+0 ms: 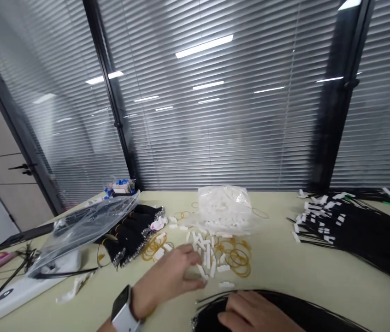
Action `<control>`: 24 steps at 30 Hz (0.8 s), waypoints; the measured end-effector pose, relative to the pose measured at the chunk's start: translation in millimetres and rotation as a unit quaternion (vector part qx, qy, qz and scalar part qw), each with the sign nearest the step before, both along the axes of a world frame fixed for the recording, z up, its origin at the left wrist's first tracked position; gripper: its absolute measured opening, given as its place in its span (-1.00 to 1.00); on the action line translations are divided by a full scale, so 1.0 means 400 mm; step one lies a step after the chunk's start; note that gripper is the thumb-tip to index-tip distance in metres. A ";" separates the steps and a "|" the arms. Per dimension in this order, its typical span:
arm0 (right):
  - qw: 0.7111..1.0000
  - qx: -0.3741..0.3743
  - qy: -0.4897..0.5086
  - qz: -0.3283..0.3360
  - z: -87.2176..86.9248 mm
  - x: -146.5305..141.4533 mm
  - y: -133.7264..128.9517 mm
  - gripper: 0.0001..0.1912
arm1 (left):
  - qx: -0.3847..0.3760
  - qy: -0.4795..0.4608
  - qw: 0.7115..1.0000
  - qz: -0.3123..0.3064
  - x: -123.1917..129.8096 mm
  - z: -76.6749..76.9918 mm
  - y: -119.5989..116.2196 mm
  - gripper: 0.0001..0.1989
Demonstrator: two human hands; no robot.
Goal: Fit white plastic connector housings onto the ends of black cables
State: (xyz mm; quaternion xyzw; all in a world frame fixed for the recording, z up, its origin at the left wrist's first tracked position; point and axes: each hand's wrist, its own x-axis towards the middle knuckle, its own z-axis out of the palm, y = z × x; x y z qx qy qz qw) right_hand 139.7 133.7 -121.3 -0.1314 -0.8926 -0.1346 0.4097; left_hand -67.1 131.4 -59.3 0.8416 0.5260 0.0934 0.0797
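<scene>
Bag (224,205) behind loose pcs (209,256), mid tbl (285,267); rubber bands (239,263) beside; cable bundles (364,235) R & front

Matt strips (208,256), glossy plastic bag (223,197)

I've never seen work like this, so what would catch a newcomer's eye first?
Probably the white pieces on the middle of the table, with the left hand at their left edge. Then the big bundle of black cords with white tags at right; the right hand rests on another dark bundle in front. Behind, blinds fill the upper view.
</scene>
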 end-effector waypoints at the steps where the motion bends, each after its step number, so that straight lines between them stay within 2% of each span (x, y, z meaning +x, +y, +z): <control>1: 0.999 0.025 0.041 0.019 -0.024 -0.027 0.011 -0.66 | -0.005 0.002 1.000 0.002 0.000 -0.006 -0.003 -0.70; 3: 0.998 -0.009 0.047 0.027 -0.060 -0.056 0.025 -0.67 | -0.015 0.006 1.000 0.002 -0.004 -0.015 -0.004 -0.71; 5: 0.996 -0.067 0.022 0.046 -0.071 -0.055 0.028 -0.72 | -0.025 0.007 1.000 -0.002 -0.009 -0.020 -0.001 -0.74; 7: 0.992 -0.112 -0.026 0.052 -0.063 -0.039 0.023 -0.80 | -0.031 0.003 0.999 -0.006 -0.008 -0.024 0.001 -0.75; 9: 0.989 -0.127 -0.065 0.034 -0.049 -0.023 0.014 -0.84 | -0.037 -0.004 0.999 -0.011 -0.002 -0.029 0.000 -0.77; 12: 0.992 -0.106 -0.065 0.005 -0.041 -0.015 0.007 -0.86 | -0.049 -0.023 0.998 -0.022 0.009 -0.034 -0.004 -0.81; 14: 0.990 -0.128 -0.052 0.009 -0.046 -0.018 0.006 -0.87 | -0.057 -0.044 0.997 -0.023 0.011 -0.033 -0.005 -0.81; 17: 0.973 -0.221 -0.055 0.044 -0.060 -0.019 0.004 -0.90 | -0.058 -0.092 0.994 -0.008 0.009 -0.027 -0.004 -0.81; 21: 0.960 -0.262 0.023 0.096 -0.051 -0.011 -0.005 -0.77 | -0.078 -0.187 0.979 0.022 0.013 -0.029 0.006 -0.80; 24: 0.916 -0.398 0.020 0.045 -0.004 -0.004 -0.015 -0.78 | -0.134 -0.269 0.953 0.034 0.028 -0.044 0.016 -0.76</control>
